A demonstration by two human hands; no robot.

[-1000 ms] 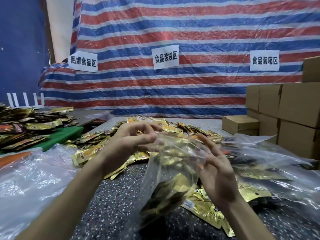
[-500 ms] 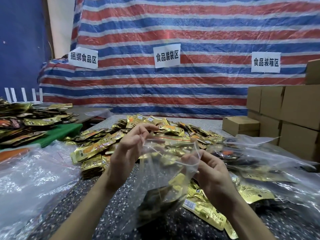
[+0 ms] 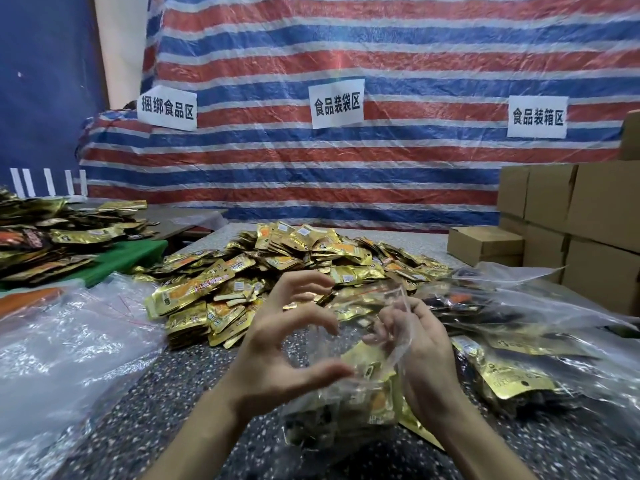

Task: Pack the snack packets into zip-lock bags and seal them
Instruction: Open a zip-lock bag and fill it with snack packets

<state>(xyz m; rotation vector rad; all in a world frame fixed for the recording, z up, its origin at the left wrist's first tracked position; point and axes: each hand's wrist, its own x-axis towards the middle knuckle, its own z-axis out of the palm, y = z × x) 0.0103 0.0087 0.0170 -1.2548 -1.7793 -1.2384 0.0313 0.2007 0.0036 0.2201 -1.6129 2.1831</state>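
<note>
A clear zip-lock bag with several gold snack packets inside stands on the speckled table in front of me. My right hand pinches the bag's top edge, which sticks up past the fingers. My left hand is at the bag's left side with its fingers curved and spread apart. Its thumb tip lies against the bag's mouth, and the fingers hold nothing. A big heap of loose gold snack packets lies just beyond both hands.
Empty clear bags cover the table's left side, and filled clear bags lie on the right. Cardboard boxes are stacked at the far right, with a small box beside them. More packets sit on a green board at left.
My left hand has let go of the bag's top edge and spread its fingers. My right hand has closed on the edge. The view has moved closer to the packet heap.
</note>
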